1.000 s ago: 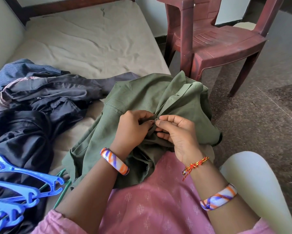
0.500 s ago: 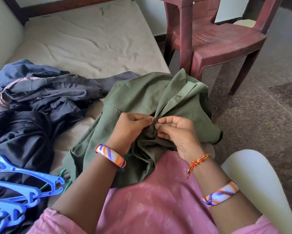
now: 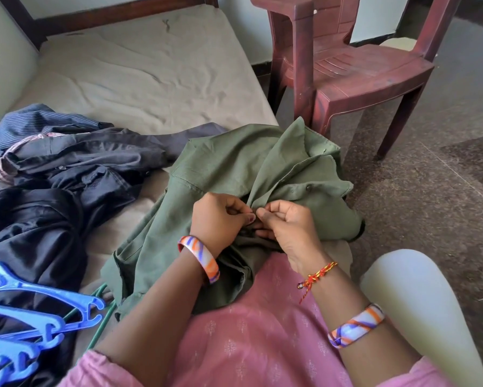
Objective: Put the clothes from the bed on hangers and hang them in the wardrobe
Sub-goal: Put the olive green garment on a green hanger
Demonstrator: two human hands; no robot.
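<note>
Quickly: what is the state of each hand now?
Left hand: closed, its fingers pinching the green shirt at the front edge.
Right hand: closed, pinching the same shirt beside it.

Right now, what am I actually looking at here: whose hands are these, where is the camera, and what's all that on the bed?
There is no machine: a person wears a camera on the head, looking down at their own hands. The left hand and right hand both pinch the front of a green shirt, seemingly at a button. It lies partly on the bed and partly on the lap. To the left sits a pile of dark clothes, with blue hangers near it. A maroon plastic chair stands beside the bed.
</note>
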